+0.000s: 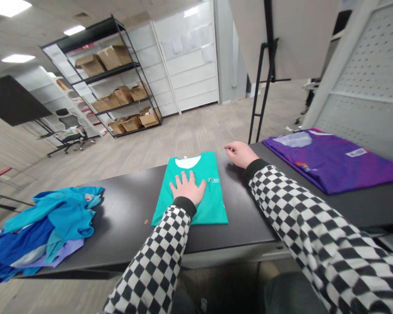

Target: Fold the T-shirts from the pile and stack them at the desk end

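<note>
A green T-shirt (208, 209), folded into a neat rectangle, lies on the dark table with its white inner neck at the far end and a small logo on its right side. My left hand (188, 188) is spread flat on the middle of it, fingers apart. To the right of the shirt, my right hand (239, 153) is just above the table, its fingers curled in; nothing shows in them. Beyond that hand, a folded purple shirt (334, 161) with a white label lies at the table's right side.
Blue and lilac clothes (52, 222) lie in a loose heap at the left end of the black table (124, 209), some hanging over its front edge. A board on a black stand (260, 91) rises behind the table. Shelves with cardboard boxes (114, 56) stand farther back.
</note>
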Available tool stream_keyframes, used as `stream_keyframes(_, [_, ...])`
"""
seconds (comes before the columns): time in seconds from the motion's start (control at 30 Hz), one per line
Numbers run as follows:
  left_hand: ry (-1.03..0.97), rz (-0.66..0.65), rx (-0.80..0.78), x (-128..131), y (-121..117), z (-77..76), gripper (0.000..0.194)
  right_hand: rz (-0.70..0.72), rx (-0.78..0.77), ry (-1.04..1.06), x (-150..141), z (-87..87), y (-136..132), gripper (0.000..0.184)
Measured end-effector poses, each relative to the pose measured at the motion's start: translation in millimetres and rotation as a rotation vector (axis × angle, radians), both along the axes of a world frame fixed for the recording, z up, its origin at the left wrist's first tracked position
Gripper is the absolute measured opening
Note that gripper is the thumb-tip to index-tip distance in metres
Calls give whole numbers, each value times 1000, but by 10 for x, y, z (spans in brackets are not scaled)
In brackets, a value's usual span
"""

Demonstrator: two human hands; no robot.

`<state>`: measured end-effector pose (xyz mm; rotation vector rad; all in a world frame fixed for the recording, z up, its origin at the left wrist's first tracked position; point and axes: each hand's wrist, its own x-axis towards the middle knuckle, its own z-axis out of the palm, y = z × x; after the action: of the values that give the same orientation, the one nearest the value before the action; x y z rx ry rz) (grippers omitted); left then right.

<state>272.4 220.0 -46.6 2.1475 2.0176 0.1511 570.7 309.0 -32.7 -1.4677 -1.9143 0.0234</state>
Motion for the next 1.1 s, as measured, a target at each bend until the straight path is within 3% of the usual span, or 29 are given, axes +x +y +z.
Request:
stream_keyframes(0.1, [-120,76,48,98,22,13,104,8,11,16,22,58,-100,35])
stream_keyframes(0.17, [-203,76,139,8,-39,104,99,37,24,22,-16,88,-210,35])
stream_keyframes(0.27, [-220,-13,275,-384,-297,271,85,157,35,5,-127,98,-451,34])
stream_keyframes(0.33, [-232,-150,318,-760,-551,304,70,264,12,-9,-216,79,-647,34])
stream_keyframes(0.43, [-283,-308,373,-1278,-955,194,49,371,-40,-23,-338,43,-940,33])
stream_keyframes(0.5, [-291,-347,422,-1470,-1191,85,35,411,-50,-29,-394,36,-1105,32])
stream_keyframes(0.63, [-284,-372,476,-1454,-1425,3,23,446,-73,-20,-411,51,-1297,31])
stream_keyframes(0.8, [-303,-364,514,-1344,-1380,54,33,458,-3,-54,-396,40,-1437,26])
stream_keyframes(0.97, [-307,-370,518,-1473,-1472,51,27,563,3,-225,-553,54,-1977,29])
stream_keyframes(1.1, [-200,-471,424,-1663,-1615,36,33,534,-83,-334,-587,3,-2393,41])
